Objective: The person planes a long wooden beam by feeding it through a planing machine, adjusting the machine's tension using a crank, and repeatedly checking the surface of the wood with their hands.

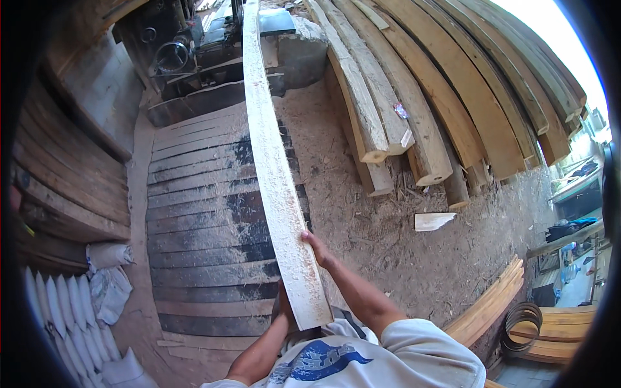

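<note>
A long pale wooden plank (275, 174), dusted with sawdust, stretches from my body to the sawing machine (223, 39) at the far end. My right hand (315, 247) grips the plank's right edge, with the thumb on top and the other fingers hidden beneath. Close to the near end, my left hand (283, 308) is at the left edge, mostly covered by the plank. Its fingers cannot be made out.
Dark floor slats (207, 239) lie beneath the plank. Thick timber beams (427, 84) are stacked at the far right, near a broken wood piece (435, 222). Filled sacks (71, 310) stand at left; cut boards (485, 304) and coiled metal bands (521, 326) lie at right.
</note>
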A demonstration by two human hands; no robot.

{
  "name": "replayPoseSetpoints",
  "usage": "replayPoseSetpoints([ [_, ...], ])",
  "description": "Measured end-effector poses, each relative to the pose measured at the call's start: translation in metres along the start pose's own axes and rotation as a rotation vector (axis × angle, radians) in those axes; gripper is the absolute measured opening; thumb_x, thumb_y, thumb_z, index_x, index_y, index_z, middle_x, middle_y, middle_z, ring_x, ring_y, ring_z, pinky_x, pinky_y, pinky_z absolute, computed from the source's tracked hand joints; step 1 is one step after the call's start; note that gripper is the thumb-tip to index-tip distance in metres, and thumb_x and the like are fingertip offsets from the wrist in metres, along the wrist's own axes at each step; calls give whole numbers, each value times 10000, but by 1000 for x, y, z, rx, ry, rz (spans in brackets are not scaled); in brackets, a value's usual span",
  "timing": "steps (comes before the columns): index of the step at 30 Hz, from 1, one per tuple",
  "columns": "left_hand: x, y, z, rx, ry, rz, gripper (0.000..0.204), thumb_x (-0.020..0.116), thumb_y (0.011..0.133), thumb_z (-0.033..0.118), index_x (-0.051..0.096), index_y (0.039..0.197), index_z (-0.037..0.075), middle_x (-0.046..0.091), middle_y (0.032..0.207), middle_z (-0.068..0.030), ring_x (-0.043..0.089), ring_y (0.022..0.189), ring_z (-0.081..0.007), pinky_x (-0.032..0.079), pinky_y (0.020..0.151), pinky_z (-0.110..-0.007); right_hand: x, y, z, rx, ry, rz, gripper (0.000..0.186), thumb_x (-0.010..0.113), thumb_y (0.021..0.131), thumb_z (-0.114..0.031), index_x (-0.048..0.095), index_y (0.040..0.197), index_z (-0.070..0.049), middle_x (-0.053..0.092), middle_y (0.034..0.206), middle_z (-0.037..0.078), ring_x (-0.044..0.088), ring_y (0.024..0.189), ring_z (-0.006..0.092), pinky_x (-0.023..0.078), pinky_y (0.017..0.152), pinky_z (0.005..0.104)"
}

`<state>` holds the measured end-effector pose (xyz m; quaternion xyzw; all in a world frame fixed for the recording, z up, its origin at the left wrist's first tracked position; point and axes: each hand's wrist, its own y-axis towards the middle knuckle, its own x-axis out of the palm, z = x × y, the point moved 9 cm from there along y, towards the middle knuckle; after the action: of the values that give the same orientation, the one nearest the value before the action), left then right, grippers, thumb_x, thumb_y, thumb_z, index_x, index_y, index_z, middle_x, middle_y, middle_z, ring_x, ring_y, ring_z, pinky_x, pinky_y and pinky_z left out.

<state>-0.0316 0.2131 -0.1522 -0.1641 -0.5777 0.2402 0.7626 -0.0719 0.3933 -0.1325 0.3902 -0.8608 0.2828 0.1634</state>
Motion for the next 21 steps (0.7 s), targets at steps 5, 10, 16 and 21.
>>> replayPoseSetpoints([
  [5, -21, -138, -86, -84, -86, -9, 843, 259, 899, 736, 382, 1450, 111, 505, 1385, -119, 531, 1205, -324, 427, 1033, -455, 10, -154, 72, 245, 118, 41, 775, 577, 823, -594, 494, 1293, 17, 615, 1172, 187, 613, 1044, 259, 480, 930, 393],
  [10, -73, -241, -151, -114, -95, -11, 804, 322, 894, 695, 401, 1426, 98, 540, 1333, -112, 581, 1137, -307, 483, 971, -455, 32, -274, 128, 200, 23, 73, 758, 553, 842, -588, 496, 1296, 16, 608, 1178, 181, 610, 1034, 254, 476, 927, 375],
  [16, -148, -384, -224, -85, -17, 152, 840, 327, 883, 740, 437, 1417, 101, 550, 1327, -137, 571, 1152, -308, 441, 1016, -415, 53, -409, 216, 195, -121, 5, 779, 513, 888, -581, 379, 1420, -28, 531, 1311, 122, 496, 1221, 235, 362, 1056, 379],
  [21, -176, -465, -283, -85, -18, 187, 839, 342, 881, 737, 435, 1415, 97, 557, 1316, -126, 580, 1135, -294, 456, 998, -409, 76, -444, 206, 131, 20, 7, 691, 486, 899, -551, 446, 1379, -56, 567, 1269, 119, 553, 1139, 245, 429, 983, 394],
])
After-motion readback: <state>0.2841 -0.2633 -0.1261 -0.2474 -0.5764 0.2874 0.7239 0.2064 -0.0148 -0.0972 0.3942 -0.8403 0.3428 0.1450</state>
